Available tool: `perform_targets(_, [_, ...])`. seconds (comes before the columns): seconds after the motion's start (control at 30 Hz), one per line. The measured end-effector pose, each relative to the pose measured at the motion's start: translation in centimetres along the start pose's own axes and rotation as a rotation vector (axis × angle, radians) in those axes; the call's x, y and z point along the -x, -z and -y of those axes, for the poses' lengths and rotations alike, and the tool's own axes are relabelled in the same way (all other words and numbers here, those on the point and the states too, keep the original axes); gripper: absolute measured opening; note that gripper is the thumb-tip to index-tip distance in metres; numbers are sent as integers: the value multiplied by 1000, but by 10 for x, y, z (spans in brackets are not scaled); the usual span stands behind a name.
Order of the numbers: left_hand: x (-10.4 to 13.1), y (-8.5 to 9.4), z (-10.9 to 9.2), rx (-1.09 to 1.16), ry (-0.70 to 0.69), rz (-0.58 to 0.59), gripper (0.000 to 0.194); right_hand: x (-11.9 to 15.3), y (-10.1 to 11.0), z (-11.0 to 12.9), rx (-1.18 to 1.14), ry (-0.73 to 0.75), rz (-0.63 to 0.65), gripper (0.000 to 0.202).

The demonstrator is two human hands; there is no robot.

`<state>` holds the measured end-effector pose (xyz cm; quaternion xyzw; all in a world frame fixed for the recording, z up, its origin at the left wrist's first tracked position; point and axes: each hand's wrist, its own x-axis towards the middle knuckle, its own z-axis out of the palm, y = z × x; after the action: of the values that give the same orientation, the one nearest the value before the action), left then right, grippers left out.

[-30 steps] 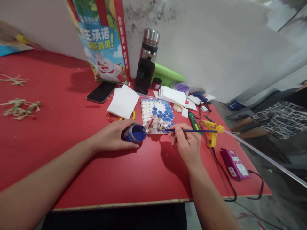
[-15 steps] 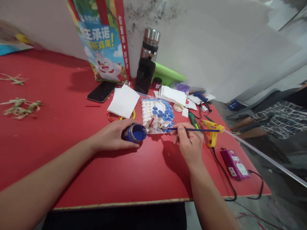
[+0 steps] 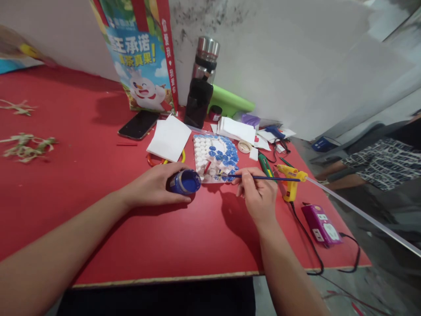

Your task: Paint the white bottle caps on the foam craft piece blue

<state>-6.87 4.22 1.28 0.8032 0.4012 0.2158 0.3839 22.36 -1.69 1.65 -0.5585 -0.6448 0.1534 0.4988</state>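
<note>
One brush (image 3: 265,177) was indistinct at its tip.
Left grip (image 3: 157,186) clasped one jar (image 3: 185,182), partly hidden; right grip (image 3: 258,196) pinched the brush.

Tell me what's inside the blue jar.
The blue jar in the left hand shows what looks like blue paint inside; its walls hide how deep it goes.

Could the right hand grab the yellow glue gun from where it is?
Likely yes: the yellow glue gun lies beside the right hand, with red tabletop between them. But that hand grips a paintbrush, which would probably need setting down first.
</note>
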Motion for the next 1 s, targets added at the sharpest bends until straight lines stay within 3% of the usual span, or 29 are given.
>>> perform_targets(1.0, [0,0,4,-21,-5,3,64,0,-2,1,-22,-19,-48,29])
